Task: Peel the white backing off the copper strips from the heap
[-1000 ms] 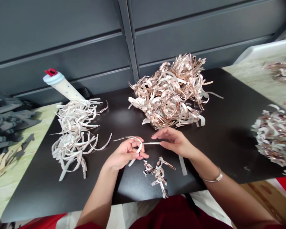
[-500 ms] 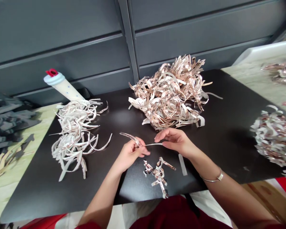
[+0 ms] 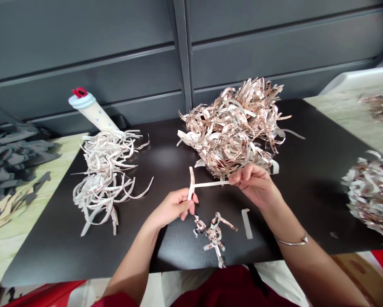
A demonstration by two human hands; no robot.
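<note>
My left hand [image 3: 178, 203] pinches a short, pale strip [image 3: 191, 182] that stands up from the fingers, with a pinkish shiny tip. From that strip a narrow white band [image 3: 212, 184] runs taut to the right, its far end between the closed fingertips of my right hand [image 3: 253, 183]. Whether band and strip are one piece I cannot tell. Below the hands lies a small cluster of rose-gold and white scraps [image 3: 213, 233]. A single white strip [image 3: 247, 224] rests to its right on the black tabletop [image 3: 165, 166].
A large heap of rose-gold strips [image 3: 232, 128] lies behind my hands. White strips [image 3: 105, 175] are piled at left, before a white tumbler with red lid [image 3: 95, 113]. Another scrap pile [image 3: 372, 192] sits at right. Dark grey pieces [image 3: 15, 157] lie far left, and grey panels [image 3: 114, 51] rise behind.
My right hand has moved right and up, its fingers closing on the white band, now drawn out longer. The strip in my left hand has swung from leaning left to upright. The view has shifted slightly.
</note>
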